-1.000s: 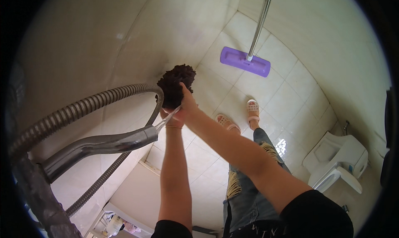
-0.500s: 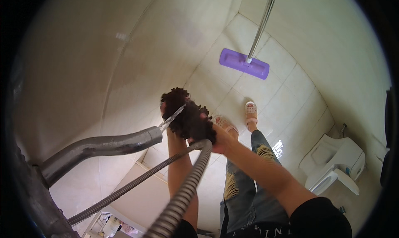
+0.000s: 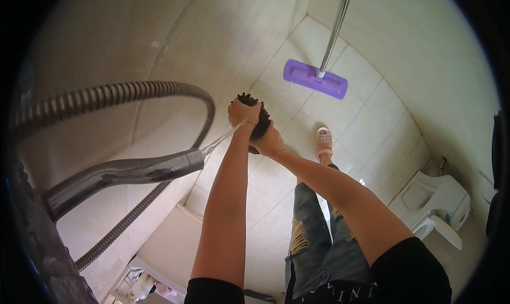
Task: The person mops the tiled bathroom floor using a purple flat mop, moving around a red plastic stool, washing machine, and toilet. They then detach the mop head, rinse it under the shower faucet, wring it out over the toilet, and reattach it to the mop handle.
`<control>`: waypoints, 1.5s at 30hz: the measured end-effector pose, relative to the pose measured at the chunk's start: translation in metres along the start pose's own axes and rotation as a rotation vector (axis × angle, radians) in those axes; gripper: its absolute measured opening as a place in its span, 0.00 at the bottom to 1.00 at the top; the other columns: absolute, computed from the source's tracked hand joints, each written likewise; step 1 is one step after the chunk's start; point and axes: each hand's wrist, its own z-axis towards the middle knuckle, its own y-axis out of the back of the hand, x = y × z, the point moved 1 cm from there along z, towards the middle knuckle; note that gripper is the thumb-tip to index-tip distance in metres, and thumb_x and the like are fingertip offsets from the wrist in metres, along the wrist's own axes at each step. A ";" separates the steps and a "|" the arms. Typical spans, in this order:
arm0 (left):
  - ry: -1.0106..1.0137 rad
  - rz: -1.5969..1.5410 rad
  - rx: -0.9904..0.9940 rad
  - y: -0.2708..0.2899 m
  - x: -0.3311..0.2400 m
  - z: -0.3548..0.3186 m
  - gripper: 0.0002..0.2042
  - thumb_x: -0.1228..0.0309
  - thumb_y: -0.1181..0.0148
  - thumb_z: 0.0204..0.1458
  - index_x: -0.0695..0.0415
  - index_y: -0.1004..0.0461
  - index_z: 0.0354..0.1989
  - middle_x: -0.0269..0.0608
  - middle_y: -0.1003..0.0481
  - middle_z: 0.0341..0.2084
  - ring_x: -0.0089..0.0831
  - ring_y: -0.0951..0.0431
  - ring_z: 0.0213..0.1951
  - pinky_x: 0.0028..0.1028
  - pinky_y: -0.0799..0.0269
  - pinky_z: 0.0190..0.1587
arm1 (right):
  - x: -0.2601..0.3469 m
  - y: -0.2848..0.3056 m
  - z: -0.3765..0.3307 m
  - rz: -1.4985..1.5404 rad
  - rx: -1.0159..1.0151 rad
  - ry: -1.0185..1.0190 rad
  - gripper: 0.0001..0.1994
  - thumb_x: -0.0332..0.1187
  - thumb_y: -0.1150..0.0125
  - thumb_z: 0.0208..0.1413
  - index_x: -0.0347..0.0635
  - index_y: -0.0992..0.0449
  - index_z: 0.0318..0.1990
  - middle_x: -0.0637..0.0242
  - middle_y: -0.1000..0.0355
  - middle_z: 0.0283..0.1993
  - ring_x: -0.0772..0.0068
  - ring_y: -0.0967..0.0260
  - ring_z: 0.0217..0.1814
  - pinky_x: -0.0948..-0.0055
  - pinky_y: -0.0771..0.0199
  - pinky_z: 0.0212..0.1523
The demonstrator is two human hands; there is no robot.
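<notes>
Both hands grip a dark brown chenille cloth, bunched up with its nubby strands showing between and around the fingers. My left hand is closed round its upper part. Lower down, my right hand is wrapped round the other end. From the metal spout at the left, a stream of water runs toward my left hand and wrist. The spout's mouth is apart from both hands. Much of the cloth is hidden by my fingers.
A ribbed metal hose loops beside the spout. A purple flat mop head with a metal pole rests on the tiled floor ahead. To the right stands a white toilet. A white shelf with bottles is at lower left.
My hands have moved away from me, and the cloth is squeezed into a narrower bunch. The hose loop has swung from in front of my arms to the left, above the spout.
</notes>
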 end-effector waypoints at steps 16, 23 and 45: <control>0.095 -2.186 0.705 0.014 0.026 -0.037 0.29 0.47 0.55 0.44 0.58 0.36 0.47 0.45 0.32 0.42 0.38 0.32 0.44 0.37 0.39 0.49 | 0.044 0.000 -0.031 2.244 1.181 -0.400 0.24 0.51 0.53 0.45 0.44 0.38 0.45 0.57 0.40 0.35 0.73 0.43 0.25 0.85 0.43 0.14; -0.130 -2.146 0.791 0.005 0.055 -0.055 0.29 0.47 0.56 0.45 0.59 0.37 0.48 0.49 0.35 0.45 0.43 0.37 0.49 0.43 0.44 0.52 | 0.022 0.045 -0.093 2.185 1.204 -0.609 0.27 0.52 0.51 0.46 0.40 0.41 0.47 0.54 0.40 0.37 0.75 0.44 0.23 0.86 0.43 0.12; -0.017 -1.144 -0.271 0.080 0.033 -0.029 0.16 0.75 0.37 0.34 0.63 0.33 0.33 0.40 0.31 0.30 0.29 0.31 0.32 0.26 0.33 0.37 | 0.017 0.007 0.033 0.916 0.392 -0.151 0.33 0.49 0.40 0.32 0.49 0.41 0.49 0.61 0.38 0.43 0.63 0.40 0.45 0.63 0.36 0.40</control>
